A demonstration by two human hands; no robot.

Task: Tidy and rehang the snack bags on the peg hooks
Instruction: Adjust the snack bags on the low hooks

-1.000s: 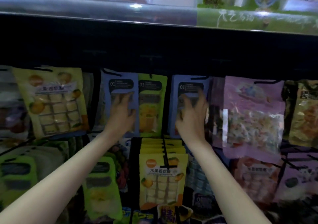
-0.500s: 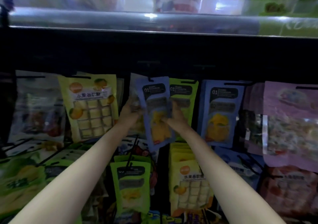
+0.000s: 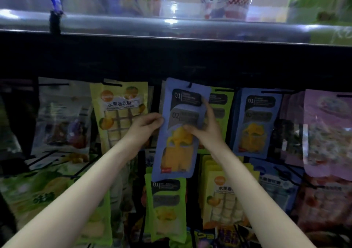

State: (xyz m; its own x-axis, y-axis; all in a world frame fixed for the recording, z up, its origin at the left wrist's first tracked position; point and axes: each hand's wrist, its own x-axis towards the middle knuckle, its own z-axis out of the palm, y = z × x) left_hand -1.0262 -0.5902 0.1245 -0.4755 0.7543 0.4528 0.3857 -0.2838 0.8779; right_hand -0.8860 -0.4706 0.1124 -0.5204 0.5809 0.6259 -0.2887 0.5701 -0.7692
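Observation:
A blue snack bag (image 3: 179,152) with a yellow window hangs tilted in the middle of the top row, its punched hole at a black peg hook (image 3: 190,85). My left hand (image 3: 146,123) pinches the bag's left edge. My right hand (image 3: 204,128) grips its right side, thumb on the front. Behind it hangs a green bag (image 3: 222,103), and another blue bag (image 3: 256,122) hangs to the right.
A yellow-green gummy bag (image 3: 120,112) hangs to the left, a pink bag (image 3: 327,131) at far right. Lower rows hold a green bag (image 3: 167,207) and a yellow stack (image 3: 224,194) on black hooks. A shelf edge (image 3: 171,30) with cups runs overhead.
Both hands left separate blue bags and came together on one blue bag, which has risen and now sits with its hole at the hook. The view shifted left and up.

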